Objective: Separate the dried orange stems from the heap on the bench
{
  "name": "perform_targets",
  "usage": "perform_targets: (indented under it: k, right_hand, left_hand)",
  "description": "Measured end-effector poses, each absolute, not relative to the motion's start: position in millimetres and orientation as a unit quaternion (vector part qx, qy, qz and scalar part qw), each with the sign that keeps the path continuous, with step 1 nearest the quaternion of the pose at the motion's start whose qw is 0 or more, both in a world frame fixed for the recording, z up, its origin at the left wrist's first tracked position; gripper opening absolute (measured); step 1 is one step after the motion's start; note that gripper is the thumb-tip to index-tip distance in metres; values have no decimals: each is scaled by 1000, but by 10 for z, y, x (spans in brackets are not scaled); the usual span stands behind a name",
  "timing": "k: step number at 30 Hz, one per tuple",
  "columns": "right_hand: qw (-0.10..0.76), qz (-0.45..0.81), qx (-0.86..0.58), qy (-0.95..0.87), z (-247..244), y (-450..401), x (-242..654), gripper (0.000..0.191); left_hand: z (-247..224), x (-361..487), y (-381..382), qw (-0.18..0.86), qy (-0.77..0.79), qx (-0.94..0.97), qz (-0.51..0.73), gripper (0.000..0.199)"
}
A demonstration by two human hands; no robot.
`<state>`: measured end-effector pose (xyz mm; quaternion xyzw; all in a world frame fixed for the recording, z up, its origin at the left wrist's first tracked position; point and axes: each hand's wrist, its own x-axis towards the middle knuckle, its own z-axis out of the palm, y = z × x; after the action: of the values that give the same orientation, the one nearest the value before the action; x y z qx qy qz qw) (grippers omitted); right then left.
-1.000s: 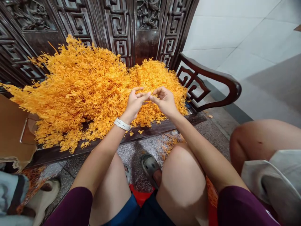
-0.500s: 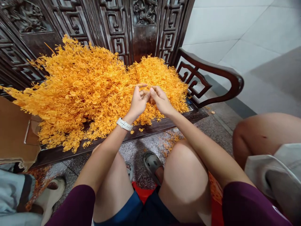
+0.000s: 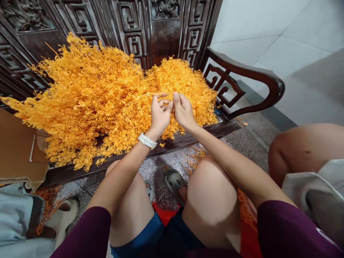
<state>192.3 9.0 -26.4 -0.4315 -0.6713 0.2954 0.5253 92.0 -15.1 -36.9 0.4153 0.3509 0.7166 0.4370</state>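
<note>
A big heap of orange-yellow dried sprigs (image 3: 88,96) lies spread on a dark carved wooden bench (image 3: 134,156). My left hand (image 3: 160,114), with a white wristwatch (image 3: 147,141) on its wrist, is just above the heap's middle. Its fingertips pinch a thin orange sprig (image 3: 150,94) whose stem runs off to the left. My right hand (image 3: 183,111) stands beside it with its fingers pointing up, touching or just over the sprigs. Nothing clearly shows in its grasp.
A cardboard box (image 3: 16,147) stands at the heap's left end. The bench's carved back (image 3: 134,32) and curved armrest (image 3: 252,75) rise behind and right. Loose sprigs lie on the speckled floor (image 3: 158,168). Another person's knee (image 3: 301,150) is at right, another's foot (image 3: 67,211) at lower left.
My hands have moved from fingertips meeting above the heap to slightly apart and lower, and the left now pinches a thin sprig. The view has tilted a little.
</note>
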Motion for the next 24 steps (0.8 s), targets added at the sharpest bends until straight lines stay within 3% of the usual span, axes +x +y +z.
perform_targets:
  k: [5,13,24]
  right_hand:
    - [548,317,-408,-657,-230,131,1936,62]
    - [511,533,-362,-570,-83,48,1867,60]
    - [472,665,-312,-487,185,-44,2072,54]
  left_hand:
    - [-323,936,-195,489,335,379,710,36]
    - [-162,832,-265,677,280,244,636,42]
    - [-28,778,-363,727,192,244,612,40]
